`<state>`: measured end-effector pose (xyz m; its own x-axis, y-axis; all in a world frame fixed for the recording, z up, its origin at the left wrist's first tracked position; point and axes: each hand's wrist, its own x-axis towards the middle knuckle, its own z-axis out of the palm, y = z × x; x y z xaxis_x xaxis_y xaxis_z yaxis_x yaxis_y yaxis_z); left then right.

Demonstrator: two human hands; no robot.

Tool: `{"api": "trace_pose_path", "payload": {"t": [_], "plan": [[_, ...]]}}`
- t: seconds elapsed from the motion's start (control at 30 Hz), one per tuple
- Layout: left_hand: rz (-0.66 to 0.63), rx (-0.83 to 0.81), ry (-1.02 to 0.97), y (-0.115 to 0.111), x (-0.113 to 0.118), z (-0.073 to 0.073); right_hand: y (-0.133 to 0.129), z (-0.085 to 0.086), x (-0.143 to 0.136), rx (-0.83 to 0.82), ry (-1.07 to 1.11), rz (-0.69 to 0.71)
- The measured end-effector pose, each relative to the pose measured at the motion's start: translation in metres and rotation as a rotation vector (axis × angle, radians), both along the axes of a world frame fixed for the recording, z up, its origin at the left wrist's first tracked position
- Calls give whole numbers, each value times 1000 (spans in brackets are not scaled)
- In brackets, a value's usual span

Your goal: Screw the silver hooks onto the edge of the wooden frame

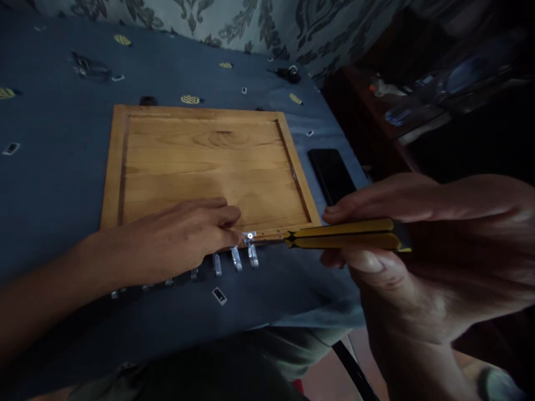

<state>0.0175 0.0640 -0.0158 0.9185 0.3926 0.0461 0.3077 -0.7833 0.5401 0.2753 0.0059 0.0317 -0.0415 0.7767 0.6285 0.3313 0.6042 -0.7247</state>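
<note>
A light wooden board [215,161] with a raised frame lies in front of me. Along its near edge hangs a row of silver metal hooks [253,256], the rightmost with a screw head showing in its plate. My left hand [196,234] rests over that edge, fingers curled and fingertips against the hook plates; part of the grip is hidden. My right hand [426,262], close to the camera, grips a screwdriver [346,235] by its yellow-and-black handle, fingers on one side and thumb on the other. It points left toward the rightmost hook; its tip is hard to make out.
A black phone [333,174] lies right of the board. Keys [289,73] and a dark, blurred object [90,67] sit farther back on the blue patterned cloth [45,184]. A dark wooden piece of furniture [371,106] with clutter stands at the right.
</note>
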Motion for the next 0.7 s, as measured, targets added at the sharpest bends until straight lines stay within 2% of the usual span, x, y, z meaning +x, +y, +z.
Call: {"api": "trace_pose_path", "payload": {"t": [0.13, 0.23, 0.33, 0.5, 0.6, 0.7], "plan": [[5, -52, 24, 1, 1, 2, -2, 3, -3, -55, 54, 10], [7, -118, 46, 2, 3, 6, -8, 7, -3, -91, 3, -12], [3, -102, 30, 2, 3, 6, -12, 10, -2, -134, -50, -45], [0, -50, 46, 1, 1, 5, -1, 7, 0, -53, 42, 96], [8, -53, 52, 0, 2, 7, 3, 4, 1, -32, 67, 110], [5, -91, 36, 0, 5, 10, -1, 5, 3, -91, 6, 91]]}}
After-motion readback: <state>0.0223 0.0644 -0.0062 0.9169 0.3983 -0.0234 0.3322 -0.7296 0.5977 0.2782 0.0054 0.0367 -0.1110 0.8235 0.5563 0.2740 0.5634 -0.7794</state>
